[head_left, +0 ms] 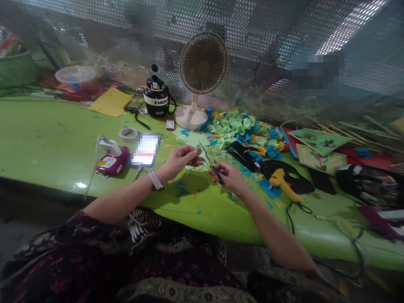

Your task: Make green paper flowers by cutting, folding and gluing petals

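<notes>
Right hand (229,176) is closed around the black handles of a pair of scissors (211,163), thumb and fingers through or over the loops; the grip itself is partly hidden by the knuckles. The scissors' long axis runs up and to the left from that hand, the thin blades slanting towards the left hand (181,162) and ending just beside its fingertips. The left hand is turned palm inward with thumb and forefinger pinched together on what looks like a pale green paper piece (195,145), though its edge blends into the cuttings behind it, so how far it extends is unclear. The paper piece thus lies to the left of and slightly above the right hand, right at the blade tips, and the left hand is plainly the nearer of the two to it. Both hands hover close together above the near edge of the green table (47,139), over scattered blue and orange scraps. A yellow glue gun (280,181) lies near the right forearm, a phone (145,150) near the left wrist.
</notes>
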A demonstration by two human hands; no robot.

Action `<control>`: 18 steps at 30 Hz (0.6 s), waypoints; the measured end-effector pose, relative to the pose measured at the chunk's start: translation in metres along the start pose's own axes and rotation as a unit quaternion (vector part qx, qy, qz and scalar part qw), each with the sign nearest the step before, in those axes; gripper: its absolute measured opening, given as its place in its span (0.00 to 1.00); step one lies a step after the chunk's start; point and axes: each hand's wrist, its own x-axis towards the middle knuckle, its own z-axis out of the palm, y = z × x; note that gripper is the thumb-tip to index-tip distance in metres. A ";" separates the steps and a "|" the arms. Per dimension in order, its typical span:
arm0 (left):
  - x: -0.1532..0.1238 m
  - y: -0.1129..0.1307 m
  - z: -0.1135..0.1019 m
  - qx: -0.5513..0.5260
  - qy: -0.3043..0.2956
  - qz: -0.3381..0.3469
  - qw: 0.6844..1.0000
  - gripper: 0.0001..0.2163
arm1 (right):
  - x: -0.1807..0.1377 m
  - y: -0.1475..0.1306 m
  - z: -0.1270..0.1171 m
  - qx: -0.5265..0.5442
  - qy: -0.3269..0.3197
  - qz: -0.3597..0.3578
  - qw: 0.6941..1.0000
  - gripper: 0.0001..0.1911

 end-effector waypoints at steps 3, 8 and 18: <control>0.000 0.000 -0.001 -0.001 -0.001 -0.001 1.000 0.16 | -0.002 -0.001 0.000 -0.007 0.001 0.001 1.000 0.30; 0.002 -0.001 -0.002 0.003 0.004 -0.002 1.000 0.14 | -0.003 -0.002 0.000 -0.010 0.002 0.000 1.000 0.29; 0.005 0.000 -0.004 -0.003 0.044 0.009 0.999 0.14 | -0.004 -0.004 0.001 -0.010 0.000 -0.002 1.000 0.30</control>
